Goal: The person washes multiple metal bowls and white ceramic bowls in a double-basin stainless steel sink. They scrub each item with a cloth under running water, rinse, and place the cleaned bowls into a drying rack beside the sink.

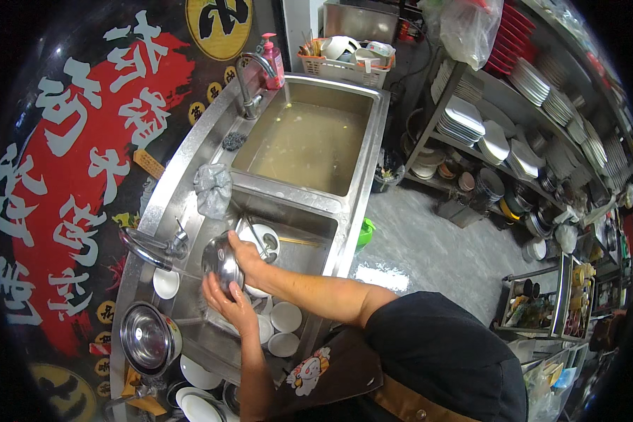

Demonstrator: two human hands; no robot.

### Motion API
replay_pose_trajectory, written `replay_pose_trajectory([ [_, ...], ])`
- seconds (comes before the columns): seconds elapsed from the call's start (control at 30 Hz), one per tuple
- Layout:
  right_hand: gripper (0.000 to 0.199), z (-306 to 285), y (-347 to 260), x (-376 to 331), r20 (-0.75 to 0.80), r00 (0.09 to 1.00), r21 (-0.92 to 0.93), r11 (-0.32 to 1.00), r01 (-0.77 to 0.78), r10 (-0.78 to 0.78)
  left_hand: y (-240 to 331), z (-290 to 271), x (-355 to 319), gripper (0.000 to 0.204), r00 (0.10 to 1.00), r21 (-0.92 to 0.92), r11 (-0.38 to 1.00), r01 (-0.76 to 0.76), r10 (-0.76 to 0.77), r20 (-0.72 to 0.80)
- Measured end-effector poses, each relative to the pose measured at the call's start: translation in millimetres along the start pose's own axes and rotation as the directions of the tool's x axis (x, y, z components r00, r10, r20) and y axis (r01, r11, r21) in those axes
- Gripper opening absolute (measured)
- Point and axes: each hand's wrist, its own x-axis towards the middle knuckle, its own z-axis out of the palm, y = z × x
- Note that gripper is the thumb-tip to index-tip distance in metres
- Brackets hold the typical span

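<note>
A small steel bowl [220, 261] sits tilted over the near sink basin [316, 243], just under the near faucet [144, 247]. The right hand [245, 254] curls over its upper rim, fingers pressed on the metal; the left hand [225, 301] cups it from below, palm open against its underside. White dishes [285, 316] lie in the basin beneath. On the wall to the left hangs a black sign [84, 162] with a red patch, large white characters and yellow roundels. A pink pump bottle [274, 60] stands at the far sink's corner beside a pale basket [344, 67].
</note>
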Motion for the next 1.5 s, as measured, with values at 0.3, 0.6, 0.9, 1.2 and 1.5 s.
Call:
replay_pose_trajectory([
  [0.3, 0.064, -31, 31, -7, 0.185, 0.959, -0.672, 0.685, 0.282, -0.214, -56, 5, 26, 0.057, 0.536, -0.687, 0.048, 0.725, -0.666, 0.518],
  [0.6, 0.086, -45, 12, -13, 0.224, 0.973, -0.637, 0.748, 0.187, -0.053, -21, 25, 31, 0.042, 0.931, -0.432, 0.891, 0.141, 0.029, 0.364],
  [0.9, 0.068, -40, -21, -46, 0.579, 0.814, -0.729, 0.42, 0.541, -0.044, -67, 8, 24, 0.064, 0.333, -0.371, -0.262, 0.891, -0.177, 0.926],
  [1.2, 0.088, -61, -56, 3, 0.289, 0.95, -0.808, 0.562, 0.177, 0.116, -110, -21, -19, 0.051, 0.558, -0.638, -0.436, 0.635, -0.313, 0.769],
  [1.5, 0.052, -7, 50, -22, 0.888, 0.401, -0.456, -0.31, 0.834, -0.225, -47, -47, -4, 0.061, 0.663, -0.726, -0.233, 0.647, -0.3, 0.686],
])
